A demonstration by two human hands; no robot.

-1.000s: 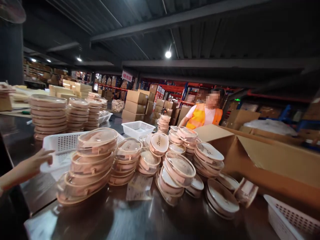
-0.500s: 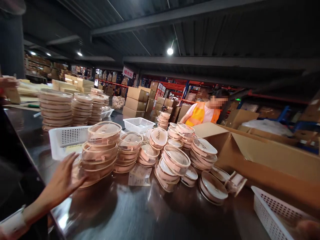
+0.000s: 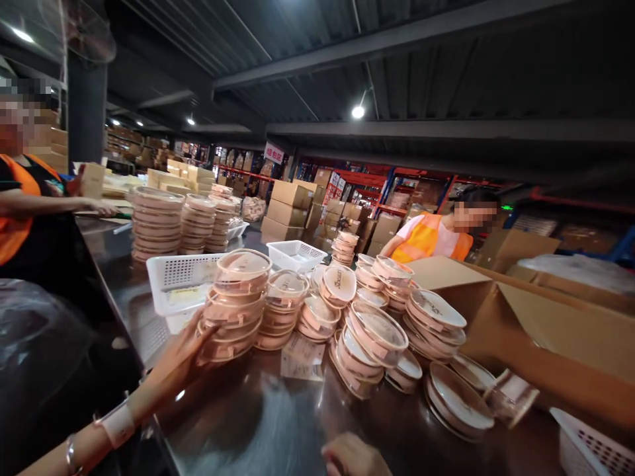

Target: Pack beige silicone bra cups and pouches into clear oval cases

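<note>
My left hand, with bands on its wrist, reaches to the left side of a stack of round, clear-topped, pinkish cases. Its fingers are apart and rest against the stack's lower part, which hides some fingertips. At the bottom edge my right hand shows only in part over the dark tabletop. It looks curled, but its fingers are blurred and cut off. Nearest to it are a leaning pile of similar cases and a printed paper slip. Some cases bear dark script lettering, such as this tilted one.
White perforated baskets stand behind the stack, farther back and at lower right. A large open carton borders the right side. Co-workers in orange vests are at left and beyond the cases. More stacks rise at back left.
The view has swung left, bringing a co-worker into sight. My left hand has moved in against the stack. My right hand has moved from the right-hand basket to the bottom centre.
</note>
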